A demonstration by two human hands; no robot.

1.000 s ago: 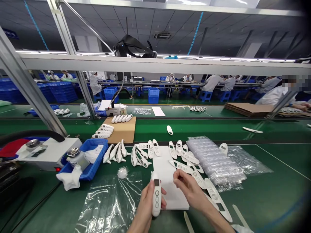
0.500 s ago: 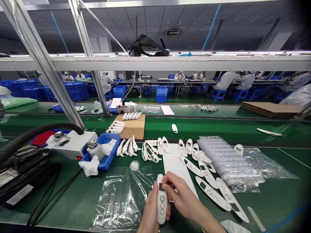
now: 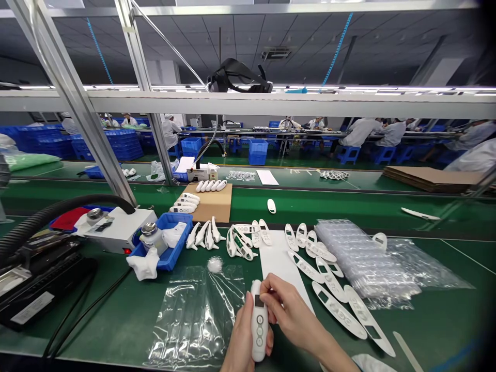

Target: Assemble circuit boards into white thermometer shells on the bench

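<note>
My left hand [image 3: 242,336] is wrapped around a white handheld device [image 3: 259,330] with a small dark screen and three round buttons, held upright near the bench's front edge. My right hand [image 3: 290,312] is closed in a pinch at the right edge of the screen; whatever its fingertips hold, if anything, is hidden. Clear plastic sheeting [image 3: 189,320] lies to the left of the hands. Behind them is a white paper sheet [image 3: 279,253]. Several white shell halves [image 3: 337,312] with screen openings are spread to the right, and white housings [image 3: 242,243] with green circuit boards lie beyond.
A blue tray [image 3: 182,245] holds a metal-topped bottle and white cloths. Left of it stand a white box [image 3: 120,227] and a black hose [image 3: 58,212]. Stacked clear plastic trays [image 3: 360,258] sit right. Finished-looking devices rest on cardboard [image 3: 217,206]. A metal frame [image 3: 73,98] rises left.
The loose white pieces on the green belt behind the bench have shifted left. Both hands and the device keep nearly the same pose, with the right fingertips still at the screen.
</note>
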